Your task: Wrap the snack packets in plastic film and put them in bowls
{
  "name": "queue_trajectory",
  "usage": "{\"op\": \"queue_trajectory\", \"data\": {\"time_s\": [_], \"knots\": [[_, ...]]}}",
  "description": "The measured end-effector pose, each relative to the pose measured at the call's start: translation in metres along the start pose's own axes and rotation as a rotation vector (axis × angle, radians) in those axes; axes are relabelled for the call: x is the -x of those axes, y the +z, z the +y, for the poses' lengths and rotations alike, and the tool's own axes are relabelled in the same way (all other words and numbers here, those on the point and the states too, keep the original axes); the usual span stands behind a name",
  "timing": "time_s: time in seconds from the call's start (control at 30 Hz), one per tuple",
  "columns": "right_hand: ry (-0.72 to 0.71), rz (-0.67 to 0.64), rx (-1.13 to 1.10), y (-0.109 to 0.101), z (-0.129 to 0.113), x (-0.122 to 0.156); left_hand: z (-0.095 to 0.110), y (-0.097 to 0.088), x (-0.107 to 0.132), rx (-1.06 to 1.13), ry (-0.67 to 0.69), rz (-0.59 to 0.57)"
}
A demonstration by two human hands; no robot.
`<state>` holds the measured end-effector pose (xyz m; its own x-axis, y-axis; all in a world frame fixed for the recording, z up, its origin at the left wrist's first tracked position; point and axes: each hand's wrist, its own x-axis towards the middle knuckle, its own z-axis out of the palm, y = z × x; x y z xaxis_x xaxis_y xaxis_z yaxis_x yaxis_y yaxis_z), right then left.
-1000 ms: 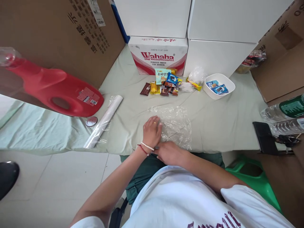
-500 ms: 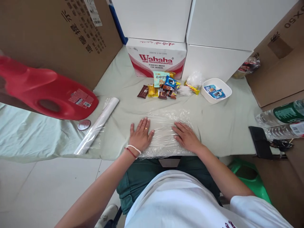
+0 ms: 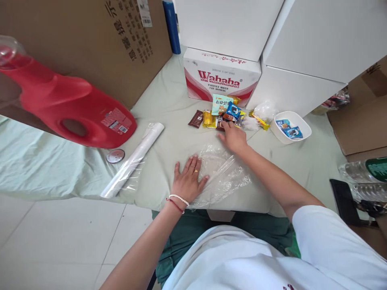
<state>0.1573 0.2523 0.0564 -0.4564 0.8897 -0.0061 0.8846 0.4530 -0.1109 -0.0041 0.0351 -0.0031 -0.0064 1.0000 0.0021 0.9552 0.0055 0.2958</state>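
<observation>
Cardboard carton (image 3: 90,44): biggest thing here, standing at the far left of the tabletop (image 3: 169,141), well clear of the work.
White boxes (image 3: 302,44): stacked along the back, with the Wahaha water case (image 3: 220,78) in front of them.
Red detergent jug (image 3: 66,108): lying on its side at the left, out of the way.
Cling-film roll (image 3: 133,159): beside the jug, a small round cap (image 3: 115,155) next to it.
Plastic-wrap sheet (image 3: 223,173): spread on the near edge of the tabletop, crinkled, nothing on it.
Step in hand: looks like picking a snack to bring to the sheet.
Left hand (image 3: 189,181): flat, fingers spread, palm pressing the sheet's left edge; grips nothing.
Right hand (image 3: 233,137): stretched beyond the sheet, fingers loosely extended at the snack pile (image 3: 220,114); touching the nearest packet, nothing grasped.
Next move calls for: closing on one packet without scattering its close-packed neighbours.
White bowl (image 3: 290,127): right of the pile, holding blue biscuit packets (image 3: 288,129).
Clear bag (image 3: 263,112): between pile and bowl.
</observation>
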Motion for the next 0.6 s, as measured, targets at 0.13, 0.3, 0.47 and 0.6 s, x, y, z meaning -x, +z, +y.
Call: {"op": "queue_trajectory", "data": {"time_s": [0.13,0.3,0.47,0.6], "knots": [[0.019,-0.046,0.119,0.001,-0.010,-0.020,0.000,-0.001,0.001,0.015,0.002,-0.006],[0.096,0.164,-0.008,-0.022,0.024,-0.009,-0.001,-0.001,0.001,0.052,0.000,-0.002],[-0.072,0.270,-0.302,-0.055,0.046,-0.038,-0.002,0.000,0.001,0.074,0.003,0.009],[-0.152,0.072,-0.347,-0.051,0.005,-0.093,-0.002,0.000,0.001,0.077,0.011,0.002]]}}
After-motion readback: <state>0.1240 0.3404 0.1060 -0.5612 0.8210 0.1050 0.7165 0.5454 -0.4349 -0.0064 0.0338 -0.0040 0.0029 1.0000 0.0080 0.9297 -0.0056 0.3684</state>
